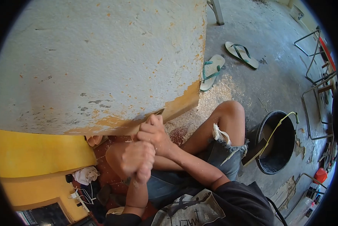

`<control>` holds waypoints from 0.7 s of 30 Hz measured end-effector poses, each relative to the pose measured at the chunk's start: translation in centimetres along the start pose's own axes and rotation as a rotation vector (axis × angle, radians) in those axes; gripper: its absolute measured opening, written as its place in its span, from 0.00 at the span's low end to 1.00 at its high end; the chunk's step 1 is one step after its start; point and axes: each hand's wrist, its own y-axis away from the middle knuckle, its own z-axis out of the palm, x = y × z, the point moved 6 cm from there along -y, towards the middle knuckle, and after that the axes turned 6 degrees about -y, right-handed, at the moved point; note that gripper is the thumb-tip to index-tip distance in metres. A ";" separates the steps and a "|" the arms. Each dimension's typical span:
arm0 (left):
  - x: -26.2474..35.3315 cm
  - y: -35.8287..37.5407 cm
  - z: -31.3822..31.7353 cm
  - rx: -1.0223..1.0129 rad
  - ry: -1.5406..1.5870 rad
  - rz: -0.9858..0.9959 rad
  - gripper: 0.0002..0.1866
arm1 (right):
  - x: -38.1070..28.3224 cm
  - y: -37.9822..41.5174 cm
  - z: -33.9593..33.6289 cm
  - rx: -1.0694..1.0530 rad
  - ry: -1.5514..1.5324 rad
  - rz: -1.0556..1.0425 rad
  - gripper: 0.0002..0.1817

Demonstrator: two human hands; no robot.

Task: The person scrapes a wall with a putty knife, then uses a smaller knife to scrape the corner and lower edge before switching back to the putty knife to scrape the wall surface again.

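The pale, scuffed panel [101, 60] fills my far left, its worn paint showing orange-brown wood. Its near edge runs just above the hands and its right edge ends over the floor [274, 83]. Most of my room to move lies right of that edge, towards the metal frames [310, 94] at the far right. On the near left, the yellow surface [41, 154] sits close against the panel and leaves me little room. The black bucket [267, 165] narrows the way just right of the bent knee [231, 111], a thin yellow strip [271, 136] crossing its rim. Pale shavings [223, 90] spread from the panel's right corner, beside two sandals [213, 71].

I have the right hand [153, 132] clenched against the panel's near edge, with something narrow showing past the fingers; I can't tell what, or whether it is gripped. The left hand [139, 160], nearer and blurred, is balled into a fist just beside it; I can't make out anything inside
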 end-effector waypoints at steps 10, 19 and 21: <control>-1.2 -0.5 -0.4 0.021 0.054 -0.113 0.31 | -0.3 -0.1 0.2 -0.003 -0.015 0.007 0.08; -1.3 -0.8 0.1 0.005 0.010 -0.082 0.31 | 0.3 -0.4 -0.1 -0.009 -0.017 0.092 0.10; 0.2 -1.5 0.5 -0.045 0.013 0.002 0.31 | -0.9 -0.4 -0.2 0.061 -0.033 0.022 0.10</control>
